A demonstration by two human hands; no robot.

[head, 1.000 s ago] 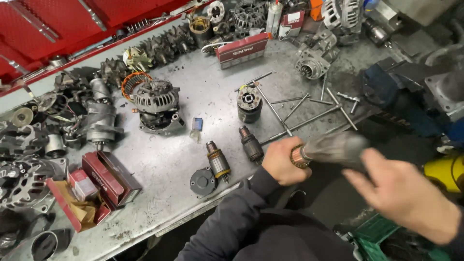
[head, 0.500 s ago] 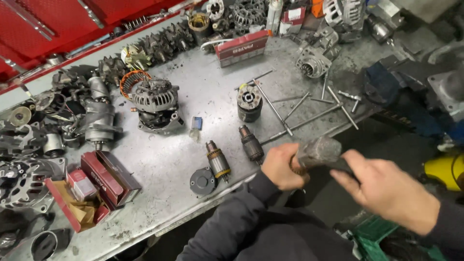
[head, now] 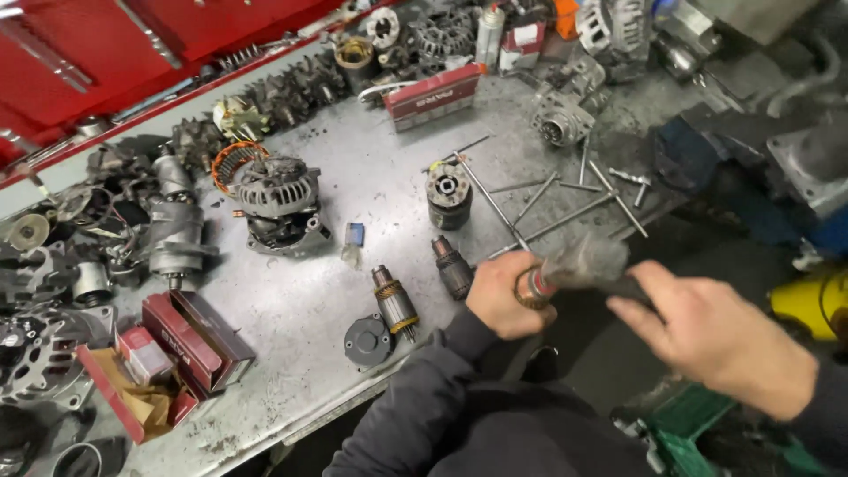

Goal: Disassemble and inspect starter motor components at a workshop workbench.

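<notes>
Armature [head: 574, 265] is being held just off the near edge of the bench [head: 371, 177], out over the gap in front of the person, and it is blurring with motion, so its far end is hard to read. Left hand [head: 503, 296] is closing in a full fist around the copper-banded end, knuckles up, sleeve resting close to the bench edge. Right hand [head: 715, 340] is lying loosely curled, fingers half open, fingertips reaching toward the dark end of the part; whether they are touching it I cannot tell. To do this well, I judge the left fist should be gripping firm and steady while the right is working lightly along the body, keeping the part clear of the bench edge so nothing is knocking.

Just beyond the left hand, two smaller armatures [head: 395, 300] and a round black cap [head: 367, 341] are lying on the bench. Farther back, long bolts [head: 539, 199] are scattering beside a short cylinder housing [head: 449, 196]. An alternator [head: 278, 199] is sitting left of centre, with red boxes [head: 190, 340] nearer the left edge
</notes>
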